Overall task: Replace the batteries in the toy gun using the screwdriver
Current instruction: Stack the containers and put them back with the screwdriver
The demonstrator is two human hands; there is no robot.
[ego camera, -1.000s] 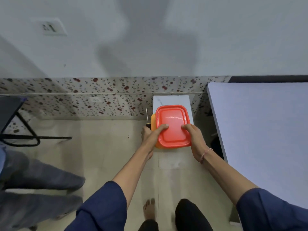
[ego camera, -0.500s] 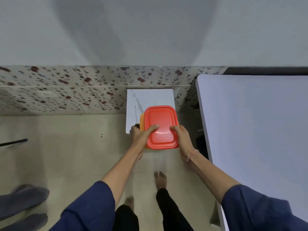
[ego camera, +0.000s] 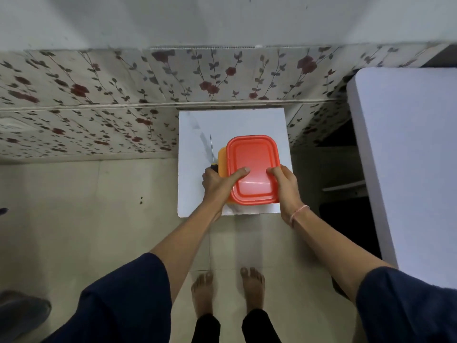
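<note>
An orange box with a red lid (ego camera: 252, 167) is over a small white stand (ego camera: 195, 189) by the wall. My left hand (ego camera: 220, 185) grips the box's left side, thumb on the lid, and also holds a screwdriver (ego camera: 212, 154) whose thin metal shaft points away from me. My right hand (ego camera: 284, 186) grips the box's right side, thumb on the lid. The toy gun and batteries are not visible; the box is closed.
A large white table (ego camera: 408, 157) stands to the right, with a dark gap between it and the stand. A flower-patterned wall strip (ego camera: 99, 95) runs behind. My bare feet (ego camera: 227, 290) are on the tiled floor. Another person's foot (ego camera: 19, 310) is at bottom left.
I have stepped closer to the white stand, still carrying the box and screwdriver in both hands. The box now sits lower over the stand's top. The other person's legs have slid out to the left.
</note>
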